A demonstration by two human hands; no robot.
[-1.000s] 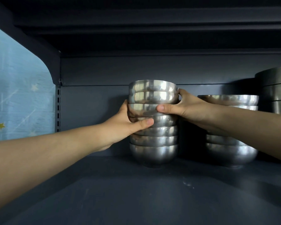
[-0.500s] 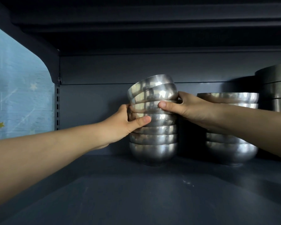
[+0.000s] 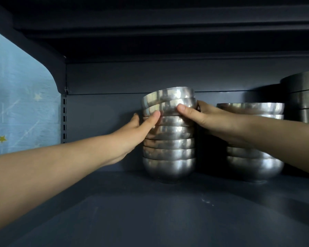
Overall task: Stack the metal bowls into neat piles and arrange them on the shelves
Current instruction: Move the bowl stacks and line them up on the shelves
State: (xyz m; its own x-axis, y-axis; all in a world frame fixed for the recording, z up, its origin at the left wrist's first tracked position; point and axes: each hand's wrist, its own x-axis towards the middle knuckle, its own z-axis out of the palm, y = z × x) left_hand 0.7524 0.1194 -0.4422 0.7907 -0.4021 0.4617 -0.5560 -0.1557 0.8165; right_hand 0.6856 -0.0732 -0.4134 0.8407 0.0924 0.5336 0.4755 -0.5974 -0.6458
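A tall stack of several small metal bowls (image 3: 169, 152) stands on the dark shelf (image 3: 150, 211), near the back wall. Its top two bowls (image 3: 168, 97) sit tilted, higher on the right. My left hand (image 3: 136, 136) grips the stack's left side, thumb across the front just under the tilted bowls. My right hand (image 3: 209, 118) holds the upper right side, thumb pressed on the second bowl from the top. The fingers of both hands are hidden behind the stack.
A shorter pile of wider metal bowls (image 3: 253, 157) stands right of the stack, partly behind my right forearm. Larger metal pots (image 3: 303, 97) are stacked at the far right edge. The upper shelf (image 3: 168, 32) hangs close overhead. The shelf upright (image 3: 63, 118) is at left.
The top two bowls went from level to tilted. Both thumbs have slid higher up the stack, to just under the tilted bowls.
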